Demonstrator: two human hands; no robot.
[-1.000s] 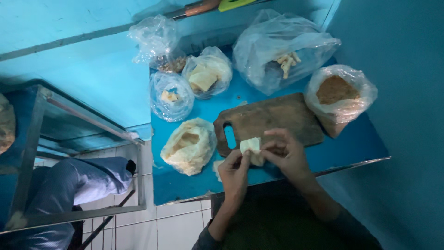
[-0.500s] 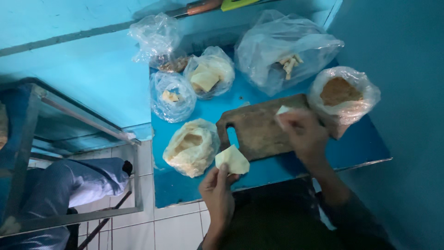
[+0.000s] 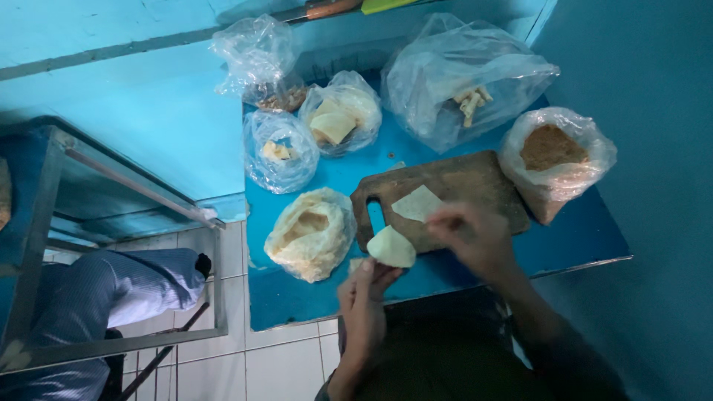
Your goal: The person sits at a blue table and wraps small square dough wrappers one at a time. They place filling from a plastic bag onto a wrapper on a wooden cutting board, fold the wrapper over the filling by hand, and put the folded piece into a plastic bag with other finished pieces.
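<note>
Below, left hand [image 3: 364, 297] fingers pinch a folded wrapper [image 3: 391, 248]; right hand [image 3: 475, 238] fingers, loosely curled, touch a flat wrapper [image 3: 418, 203] on the board [image 3: 475, 182].

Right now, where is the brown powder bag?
The brown powder bag sits at the table's right edge, just right of the wooden board.

Seen from above, your left hand [image 3: 364, 297] and right hand [image 3: 475, 238] are bare, without gloves, rings or a watch, your forearms uncovered, and a dark, plain garment covers your body at the frame's lower edge.
</note>
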